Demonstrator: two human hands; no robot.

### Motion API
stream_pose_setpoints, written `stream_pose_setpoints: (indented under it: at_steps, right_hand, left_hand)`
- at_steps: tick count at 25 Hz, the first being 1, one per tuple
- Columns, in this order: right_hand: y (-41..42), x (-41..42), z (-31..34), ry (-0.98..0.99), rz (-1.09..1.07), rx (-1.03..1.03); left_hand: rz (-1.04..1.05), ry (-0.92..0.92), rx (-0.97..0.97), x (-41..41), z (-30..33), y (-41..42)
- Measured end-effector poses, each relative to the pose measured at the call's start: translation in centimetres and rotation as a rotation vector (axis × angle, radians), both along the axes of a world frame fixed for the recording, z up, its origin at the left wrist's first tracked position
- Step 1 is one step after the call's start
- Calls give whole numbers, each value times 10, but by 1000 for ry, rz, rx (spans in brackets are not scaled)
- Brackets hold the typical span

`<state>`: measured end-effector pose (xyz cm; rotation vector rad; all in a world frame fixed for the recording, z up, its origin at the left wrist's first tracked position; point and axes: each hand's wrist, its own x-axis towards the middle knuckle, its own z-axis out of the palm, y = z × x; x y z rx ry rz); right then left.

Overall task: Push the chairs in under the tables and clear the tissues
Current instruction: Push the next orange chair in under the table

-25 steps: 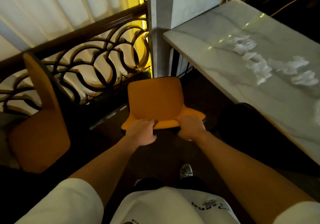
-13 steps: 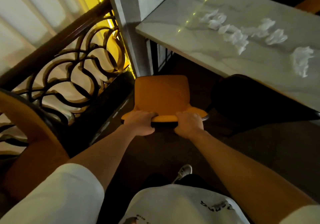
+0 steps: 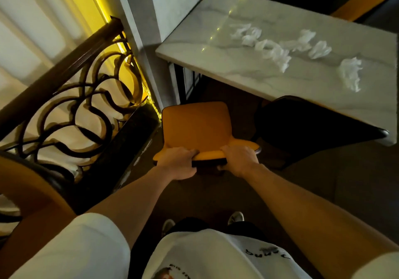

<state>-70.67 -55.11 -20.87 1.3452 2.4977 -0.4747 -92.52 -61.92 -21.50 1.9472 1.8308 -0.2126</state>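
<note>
Marble table [image 3: 248, 71] now lies closer at one o'clock, crumpled tissues [image 3: 278, 52] uncleared. Left hand [image 3: 179, 164] and right hand [image 3: 239, 160] keep a closed grip on the orange chair [image 3: 196, 127], nearly tucked.

The fingertips of the left hand [image 3: 179, 164] and right hand [image 3: 240, 159] curl over the top of the orange chair [image 3: 196, 125], so they are hidden, and so are its legs. At 3 o'clock the table [image 3: 226, 67] is cut off by the edge. At 8 o'clock a second orange chair [image 3: 26, 188] shows only partly.
</note>
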Motion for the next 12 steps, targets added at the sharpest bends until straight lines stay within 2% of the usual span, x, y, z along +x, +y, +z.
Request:
stream_pose_setpoints:
  at_steps: [3, 9, 12]
  right_hand:
    - [-9, -16, 4, -12, -100, -15]
    - [-63, -51, -2, -9, -274, -22]
    - [-73, -66, -1, -22, -326, -51]
  left_hand:
    - [-71, -48, 11, -15, 1, 0]
    - [-337, -38, -3, -61, 1, -7]
    - [-406, -19, 15, -78, 4, -8]
